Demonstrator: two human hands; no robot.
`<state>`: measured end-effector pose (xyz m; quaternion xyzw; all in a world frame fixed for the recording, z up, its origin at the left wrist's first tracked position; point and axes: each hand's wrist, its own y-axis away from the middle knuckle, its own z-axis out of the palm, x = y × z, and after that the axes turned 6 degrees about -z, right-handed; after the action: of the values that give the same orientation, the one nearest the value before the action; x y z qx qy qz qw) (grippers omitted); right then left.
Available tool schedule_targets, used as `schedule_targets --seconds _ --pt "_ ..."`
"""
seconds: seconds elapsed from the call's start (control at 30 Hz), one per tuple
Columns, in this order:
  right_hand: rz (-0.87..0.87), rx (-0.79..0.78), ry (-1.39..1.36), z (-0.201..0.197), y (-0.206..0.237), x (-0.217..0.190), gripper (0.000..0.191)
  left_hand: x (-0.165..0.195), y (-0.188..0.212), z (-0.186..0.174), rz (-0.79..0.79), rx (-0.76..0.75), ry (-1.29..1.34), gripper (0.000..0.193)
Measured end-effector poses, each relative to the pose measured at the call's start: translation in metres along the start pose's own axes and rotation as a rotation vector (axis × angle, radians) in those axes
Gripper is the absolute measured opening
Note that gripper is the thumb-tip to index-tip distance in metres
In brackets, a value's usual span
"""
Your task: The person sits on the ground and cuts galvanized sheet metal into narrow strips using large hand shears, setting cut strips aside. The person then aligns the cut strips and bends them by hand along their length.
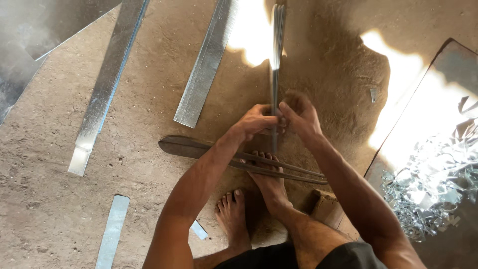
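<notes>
Two hands pinch a long thin metal strip held on edge over a dirt floor.

The dirt floor (149, 124) carries a wide metal sheet (30, 45) at the far left, then two long flat strips (107, 84) (206, 62), and a heap of metal offcuts (438, 184) at the right. The thin metal strip (277, 45) runs straight away from the person. The left hand (256, 122) and right hand (300, 115) each have their grip pressed together on its near end. A dark curved bar (199, 148) lies under one bare foot (269, 182).
</notes>
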<state>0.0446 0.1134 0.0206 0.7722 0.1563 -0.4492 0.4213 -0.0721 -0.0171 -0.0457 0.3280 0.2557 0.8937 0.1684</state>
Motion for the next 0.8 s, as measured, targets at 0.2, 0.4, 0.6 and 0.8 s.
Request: schedule_targets --seconds 0.2,0.4,0.6,0.8 --pt "-0.017 -0.071 -0.184 0.003 0.000 0.022 0.043 -0.003 0.003 -0.007 -0.019 -0.037 -0.010 0.044" --pt "0.013 -0.125 -0.123 0.003 -0.008 0.014 0.050 -0.001 0.013 -0.006 -0.036 -0.042 0.019 0.049" --pt "0.069 -0.230 -0.205 0.006 -0.013 0.011 0.057 0.001 0.015 -0.009 -0.065 0.032 -0.052 0.054" --pt "0.018 -0.290 -0.143 0.004 -0.020 0.013 0.059 0.001 0.018 -0.006 -0.056 0.128 -0.176 0.055"
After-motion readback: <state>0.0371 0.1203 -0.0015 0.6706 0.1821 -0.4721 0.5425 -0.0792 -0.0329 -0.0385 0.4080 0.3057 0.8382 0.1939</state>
